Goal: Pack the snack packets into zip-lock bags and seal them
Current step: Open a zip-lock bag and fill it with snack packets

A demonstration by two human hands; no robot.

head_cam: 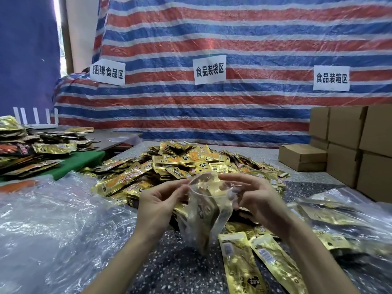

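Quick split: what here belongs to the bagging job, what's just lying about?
Job: zip-lock bag, its mouth held open by left hand and right hand; pile of gold snack packets; loose gold packets in front.
Lying about: cardboard boxes; white router; darker packets on green mat; paper signs.

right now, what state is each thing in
clear plastic zip-lock bag: held up, mouth open, unsealed, packets inside
left hand: pinches bag's left rim
right hand: grips bag's right rim
heap of gold foil snack packets: loose, unbagged
small brown cardboard box: closed
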